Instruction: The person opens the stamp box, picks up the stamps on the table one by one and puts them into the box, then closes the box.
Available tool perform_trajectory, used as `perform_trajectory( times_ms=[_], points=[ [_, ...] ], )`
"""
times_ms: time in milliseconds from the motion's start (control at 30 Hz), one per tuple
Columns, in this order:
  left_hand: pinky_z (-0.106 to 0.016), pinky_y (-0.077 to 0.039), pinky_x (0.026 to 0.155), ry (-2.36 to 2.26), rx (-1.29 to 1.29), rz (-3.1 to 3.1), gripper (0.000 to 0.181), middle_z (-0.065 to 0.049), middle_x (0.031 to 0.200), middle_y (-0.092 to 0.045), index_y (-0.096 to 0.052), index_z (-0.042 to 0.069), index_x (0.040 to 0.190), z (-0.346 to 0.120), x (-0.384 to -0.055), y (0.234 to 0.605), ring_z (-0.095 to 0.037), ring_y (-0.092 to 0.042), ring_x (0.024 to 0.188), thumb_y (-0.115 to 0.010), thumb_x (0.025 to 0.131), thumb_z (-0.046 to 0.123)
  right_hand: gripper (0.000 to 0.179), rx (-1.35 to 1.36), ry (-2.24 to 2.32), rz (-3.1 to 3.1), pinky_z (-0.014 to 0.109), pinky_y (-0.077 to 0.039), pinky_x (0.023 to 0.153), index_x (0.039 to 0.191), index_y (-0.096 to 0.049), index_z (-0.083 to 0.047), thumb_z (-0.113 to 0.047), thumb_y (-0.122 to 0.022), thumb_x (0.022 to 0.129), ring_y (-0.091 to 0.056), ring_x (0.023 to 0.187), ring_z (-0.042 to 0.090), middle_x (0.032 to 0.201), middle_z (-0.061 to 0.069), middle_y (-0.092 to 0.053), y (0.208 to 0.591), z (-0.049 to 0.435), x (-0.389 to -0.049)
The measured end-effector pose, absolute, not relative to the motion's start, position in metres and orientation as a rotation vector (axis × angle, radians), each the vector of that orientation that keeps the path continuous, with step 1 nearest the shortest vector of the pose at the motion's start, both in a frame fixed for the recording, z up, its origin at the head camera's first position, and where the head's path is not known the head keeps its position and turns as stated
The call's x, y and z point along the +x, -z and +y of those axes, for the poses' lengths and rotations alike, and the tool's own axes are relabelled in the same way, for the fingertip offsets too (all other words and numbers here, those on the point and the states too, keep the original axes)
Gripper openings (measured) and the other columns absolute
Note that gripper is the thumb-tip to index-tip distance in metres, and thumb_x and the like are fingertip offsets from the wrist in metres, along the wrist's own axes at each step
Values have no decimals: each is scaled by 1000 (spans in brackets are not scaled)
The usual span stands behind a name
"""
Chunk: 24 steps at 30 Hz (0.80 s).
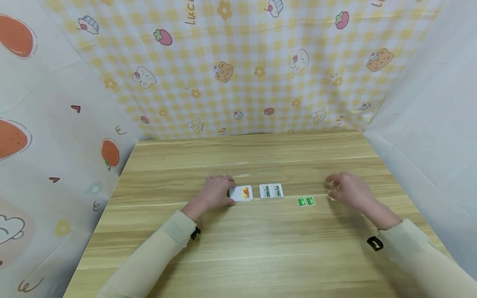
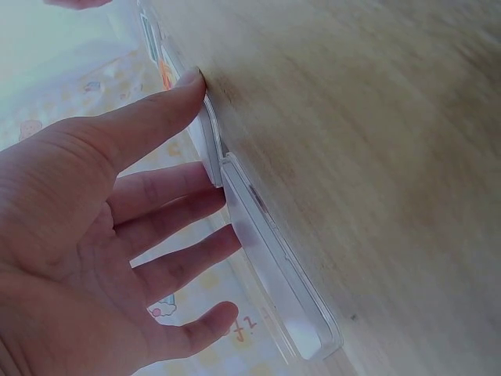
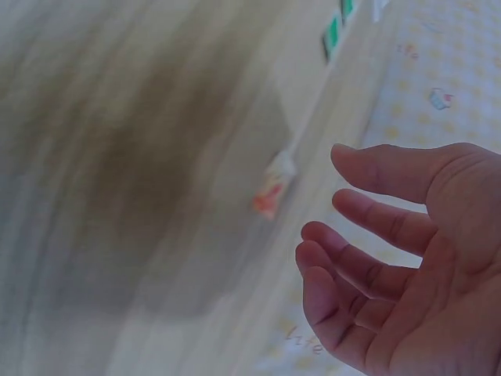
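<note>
My left hand [image 1: 217, 191] spans a flat white case [image 1: 237, 194] bearing a small orange picture, thumb on its near edge and fingers at the far side. In the left wrist view, another white case [image 2: 274, 258] lies against the end of the held one, below the fingertips. My right hand [image 1: 350, 190] hovers over the right part of the table, fingers loosely bent and nothing between them. Below it is a small stamp-like piece [image 3: 272, 188] with a red pattern, partly hidden by the hand in the head view.
A second flat case [image 1: 271, 191] with two grey-green pictures lies right of the held one. Two green stamp-like pieces [image 1: 306, 201] are further right. Behind the cases lie clear plastic pieces [image 1: 239, 169]. A patterned curtain [image 1: 261, 82] hangs behind the wooden table [image 1: 238, 248].
</note>
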State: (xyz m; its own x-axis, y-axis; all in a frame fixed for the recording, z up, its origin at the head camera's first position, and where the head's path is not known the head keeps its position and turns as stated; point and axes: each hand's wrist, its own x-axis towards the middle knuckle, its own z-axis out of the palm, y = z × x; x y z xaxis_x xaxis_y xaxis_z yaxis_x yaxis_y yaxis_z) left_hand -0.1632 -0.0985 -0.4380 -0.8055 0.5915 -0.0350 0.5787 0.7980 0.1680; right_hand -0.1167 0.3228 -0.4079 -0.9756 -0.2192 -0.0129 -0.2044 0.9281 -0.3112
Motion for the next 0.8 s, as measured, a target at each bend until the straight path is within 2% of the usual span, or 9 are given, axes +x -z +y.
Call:
perform_trajectory(
  times_ms=[400, 800],
  points=[
    [-49, -36, 84, -204, 946, 2902, 58, 4, 115, -56, -63, 18, 115, -98, -164, 439, -17, -52, 97, -77, 66, 47, 39, -248, 498, 2977, 30, -40, 48, 111, -62, -6, -17, -73, 74, -53, 66, 18, 91, 12, -60, 420, 330, -114],
    [-50, -36, 85, -201, 952, 2901, 58, 4, 115, -56, -63, 17, 115, -98, -163, 437, -18, -53, 98, -76, 67, 46, 38, -216, 503, 2971, 32, -40, 52, 106, -62, -6, -20, -74, 73, -53, 66, 16, 78, 2, -61, 423, 332, -115]
  ],
)
